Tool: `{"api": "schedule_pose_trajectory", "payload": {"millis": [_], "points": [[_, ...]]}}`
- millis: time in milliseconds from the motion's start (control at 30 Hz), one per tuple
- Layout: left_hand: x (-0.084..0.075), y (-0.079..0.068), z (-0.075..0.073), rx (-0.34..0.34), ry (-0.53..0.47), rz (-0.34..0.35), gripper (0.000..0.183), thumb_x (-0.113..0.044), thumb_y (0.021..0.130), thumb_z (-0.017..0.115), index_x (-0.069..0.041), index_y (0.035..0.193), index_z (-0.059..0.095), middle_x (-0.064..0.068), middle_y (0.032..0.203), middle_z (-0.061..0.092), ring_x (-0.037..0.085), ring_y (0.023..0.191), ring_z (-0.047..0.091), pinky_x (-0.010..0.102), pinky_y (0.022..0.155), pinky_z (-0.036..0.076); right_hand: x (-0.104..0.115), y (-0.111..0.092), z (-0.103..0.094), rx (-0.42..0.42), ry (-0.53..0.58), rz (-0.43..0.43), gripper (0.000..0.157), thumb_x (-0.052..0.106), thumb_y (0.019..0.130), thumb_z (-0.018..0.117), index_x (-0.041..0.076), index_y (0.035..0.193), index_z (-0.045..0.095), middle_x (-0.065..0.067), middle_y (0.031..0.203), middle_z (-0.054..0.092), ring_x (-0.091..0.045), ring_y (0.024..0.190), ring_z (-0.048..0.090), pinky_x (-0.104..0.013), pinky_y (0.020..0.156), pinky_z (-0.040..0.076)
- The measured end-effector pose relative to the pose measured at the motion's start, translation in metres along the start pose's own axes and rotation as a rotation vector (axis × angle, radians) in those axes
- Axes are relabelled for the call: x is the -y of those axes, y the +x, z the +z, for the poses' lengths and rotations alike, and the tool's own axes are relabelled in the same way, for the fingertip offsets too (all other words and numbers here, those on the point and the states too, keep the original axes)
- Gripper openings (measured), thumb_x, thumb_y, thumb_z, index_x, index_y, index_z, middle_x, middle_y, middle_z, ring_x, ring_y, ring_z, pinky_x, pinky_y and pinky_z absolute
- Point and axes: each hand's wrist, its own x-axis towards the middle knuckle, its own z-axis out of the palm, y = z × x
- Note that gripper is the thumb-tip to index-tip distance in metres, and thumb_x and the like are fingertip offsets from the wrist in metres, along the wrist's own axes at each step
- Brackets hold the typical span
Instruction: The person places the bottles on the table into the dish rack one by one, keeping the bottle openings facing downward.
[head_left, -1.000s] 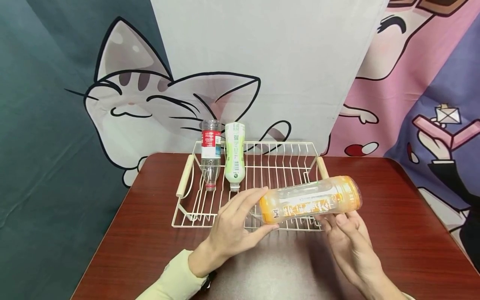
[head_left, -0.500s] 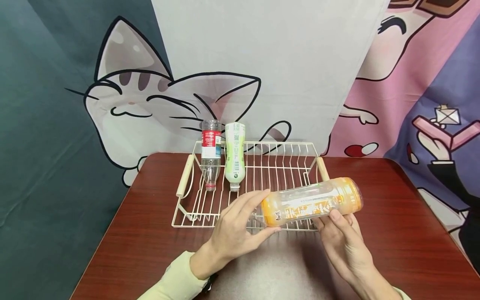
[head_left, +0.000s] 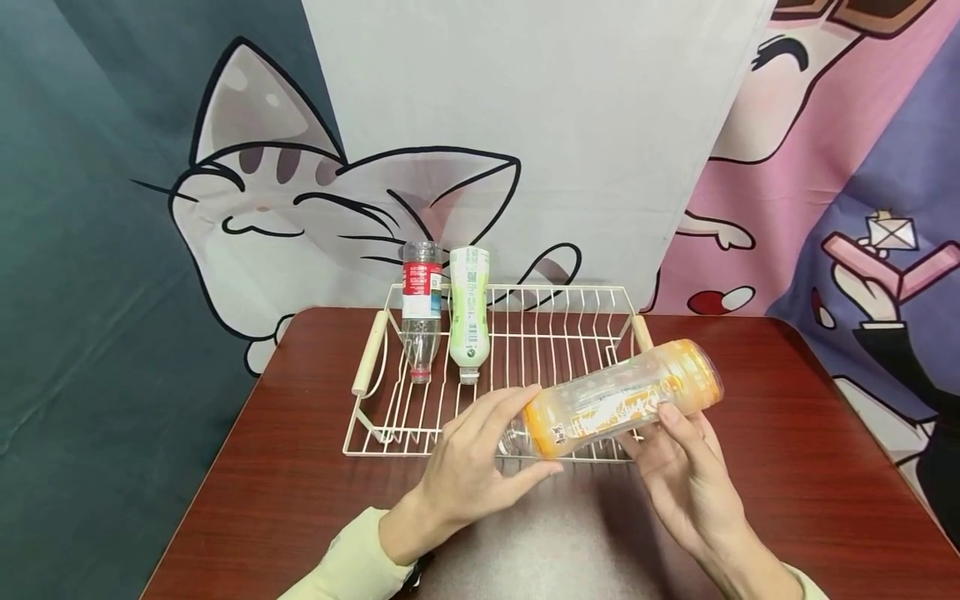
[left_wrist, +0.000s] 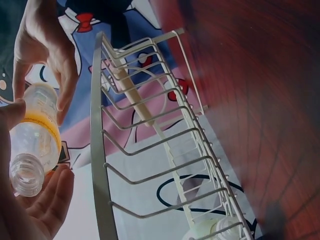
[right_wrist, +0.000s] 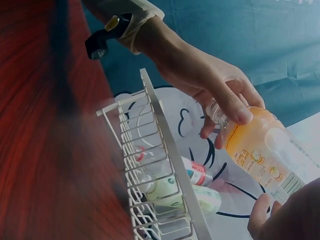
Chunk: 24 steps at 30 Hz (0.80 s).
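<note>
A clear plastic bottle (head_left: 618,404) with orange bands and an orange printed label is held above the front right of a wire rack, tilted with its base up to the right. Its threaded mouth (left_wrist: 27,175) shows without a cap in the left wrist view. My left hand (head_left: 468,462) holds the neck end, its thumb on the orange shoulder in the right wrist view. My right hand (head_left: 693,475) grips the body near the base from below, thumb in front and other fingers partly hidden behind. In the rack lie a red-labelled clear bottle (head_left: 422,304) and a pale green bottle (head_left: 470,312).
The cream wire rack (head_left: 517,335) with two wooden handles stands on a dark red wooden table (head_left: 285,483). Both other bottles lean in its left half, necks toward me. A printed cartoon curtain (head_left: 570,125) hangs behind the table.
The bottle has tilted more, its neck end lower and its base slightly higher, and its label has turned a little. My right thumb has moved left onto the bottle's body.
</note>
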Motion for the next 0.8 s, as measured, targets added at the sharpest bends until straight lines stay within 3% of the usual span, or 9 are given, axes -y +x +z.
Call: {"api": "schedule_pose_trajectory", "payload": {"millis": [167, 300, 400, 533, 800], "points": [[0.002, -0.005, -0.007, 0.024, 0.033, -0.018, 0.083, -0.05, 0.087, 0.09, -0.002, 0.149, 0.063, 0.012, 0.133, 0.074, 0.024, 0.118, 0.075, 0.034, 0.098, 0.063, 0.003, 0.007, 0.004, 0.022, 0.013, -0.004, 0.046, 0.01, 0.116, 0.046, 0.011, 0.162, 0.046, -0.003, 0.148, 0.065, -0.018, 0.136, 0.064, -0.043, 0.117, 0.052], [0.005, -0.011, -0.014, 0.034, 0.053, -0.022, 0.071, -0.058, 0.106, 0.066, -0.002, 0.15, 0.062, 0.013, 0.134, 0.074, 0.025, 0.119, 0.075, 0.038, 0.098, 0.063, 0.007, 0.012, 0.009, 0.016, 0.008, -0.021, 0.046, 0.01, 0.116, 0.045, 0.009, 0.161, 0.048, -0.003, 0.145, 0.067, -0.017, 0.132, 0.066, -0.039, 0.114, 0.053], [0.009, -0.015, -0.02, 0.032, 0.069, -0.025, 0.067, -0.059, 0.113, 0.051, -0.003, 0.149, 0.064, 0.012, 0.133, 0.075, 0.025, 0.118, 0.075, 0.04, 0.099, 0.063, 0.01, 0.016, 0.014, -0.008, -0.045, -0.045, 0.047, 0.01, 0.115, 0.045, 0.009, 0.163, 0.048, -0.002, 0.149, 0.066, -0.014, 0.13, 0.066, -0.036, 0.112, 0.053], [0.015, -0.023, -0.028, 0.021, 0.101, -0.053, 0.06, -0.054, 0.115, 0.05, -0.004, 0.144, 0.068, 0.01, 0.131, 0.075, 0.025, 0.115, 0.075, 0.041, 0.097, 0.063, 0.014, 0.023, 0.019, -0.03, -0.11, -0.082, 0.045, 0.01, 0.115, 0.043, 0.009, 0.16, 0.05, 0.0, 0.148, 0.066, -0.012, 0.128, 0.065, -0.032, 0.11, 0.052], [0.026, -0.035, -0.045, 0.07, 0.212, -0.174, 0.06, -0.057, 0.112, 0.055, -0.006, 0.139, 0.072, 0.01, 0.129, 0.074, 0.029, 0.118, 0.072, 0.046, 0.103, 0.059, 0.022, 0.048, 0.026, 0.022, -0.054, -0.215, 0.04, 0.003, 0.113, 0.043, 0.003, 0.151, 0.053, -0.008, 0.135, 0.068, -0.018, 0.125, 0.066, -0.034, 0.107, 0.055]]}}
